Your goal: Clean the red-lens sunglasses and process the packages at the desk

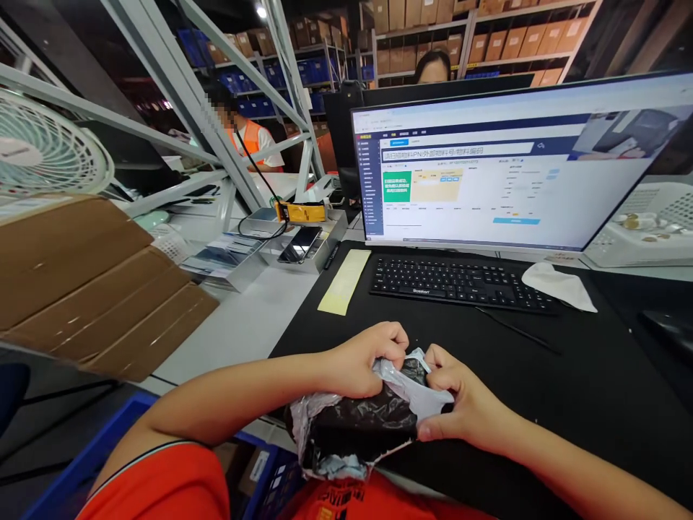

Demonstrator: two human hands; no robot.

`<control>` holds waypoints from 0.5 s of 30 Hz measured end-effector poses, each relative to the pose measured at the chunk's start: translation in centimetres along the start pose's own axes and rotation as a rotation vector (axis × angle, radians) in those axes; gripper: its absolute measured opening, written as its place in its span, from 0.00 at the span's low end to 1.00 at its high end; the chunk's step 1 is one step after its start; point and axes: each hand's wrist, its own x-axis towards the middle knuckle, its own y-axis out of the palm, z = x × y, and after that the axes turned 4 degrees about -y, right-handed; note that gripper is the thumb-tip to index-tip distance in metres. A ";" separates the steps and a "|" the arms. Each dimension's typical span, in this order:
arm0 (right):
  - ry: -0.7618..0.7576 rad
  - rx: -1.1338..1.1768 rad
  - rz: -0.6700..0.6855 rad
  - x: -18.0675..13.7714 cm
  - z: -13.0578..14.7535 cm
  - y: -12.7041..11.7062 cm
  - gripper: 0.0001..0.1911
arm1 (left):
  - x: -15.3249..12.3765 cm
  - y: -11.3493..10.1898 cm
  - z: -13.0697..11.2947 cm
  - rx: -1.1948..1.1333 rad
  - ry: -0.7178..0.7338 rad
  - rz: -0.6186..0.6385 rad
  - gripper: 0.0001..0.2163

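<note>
A torn plastic mailing bag [373, 412], whitish outside and black inside, lies at the near edge of the black desk mat. My left hand [362, 361] grips its upper edge with the fingers curled in. On the other side, my right hand [455, 397] pinches the bag between thumb and fingers. Between the two hands the plastic is bunched and pulled, with pale ragged edges. A dark opening shows toward my body; I cannot make out what is inside.
Beyond the hands are a keyboard [449, 282], a monitor [487, 180], a yellow paper strip [345, 282] and a white cloth [560, 285]. Cardboard [97, 282] and a fan [48, 148] stand left. A phone [299, 244] rests in a grey tray. A blue crate [92, 462] sits below. Two people are behind.
</note>
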 end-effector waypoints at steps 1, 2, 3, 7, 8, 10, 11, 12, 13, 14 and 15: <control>-0.010 0.007 -0.007 -0.1 0.0 0.1 0.33 | 0.0 -0.1 0.1 -0.024 -0.008 -0.003 0.12; -0.011 0.018 -0.010 -0.2 0.1 0.1 0.32 | 0.1 -0.2 0.2 -0.045 -0.010 -0.007 0.11; 0.001 0.034 -0.013 -0.2 0.3 0.1 0.31 | 0.2 -0.2 0.3 -0.061 -0.008 -0.011 0.11; 0.121 0.041 -0.001 -0.1 1.3 -0.2 0.24 | 0.9 -0.4 0.6 -0.069 0.032 0.019 0.09; 0.143 -0.003 0.013 -0.1 1.6 -0.2 0.23 | 1.0 -0.4 0.6 -0.063 0.042 0.031 0.08; 0.160 -0.096 0.047 -0.3 2.1 -0.2 0.20 | 1.1 -0.4 0.5 -0.042 0.062 0.031 0.07; 0.157 -0.115 0.055 -0.5 2.2 -0.1 0.18 | 1.0 -0.3 0.4 -0.028 0.073 0.017 0.07; 0.150 -0.109 0.056 -0.7 2.3 0.1 0.17 | 0.9 -0.2 0.4 -0.013 0.085 0.000 0.07; 0.141 -0.084 0.049 -0.8 2.3 0.3 0.17 | 0.7 -0.2 0.4 -0.002 0.098 -0.015 0.07; 0.132 -0.054 0.041 -1.0 2.2 0.6 0.18 | 0.6 -0.1 0.4 -0.001 0.107 -0.028 0.07; 0.122 -0.028 0.033 -1.2 2.1 0.8 0.20 | 0.4 -0.1 0.4 -0.017 0.111 -0.031 0.07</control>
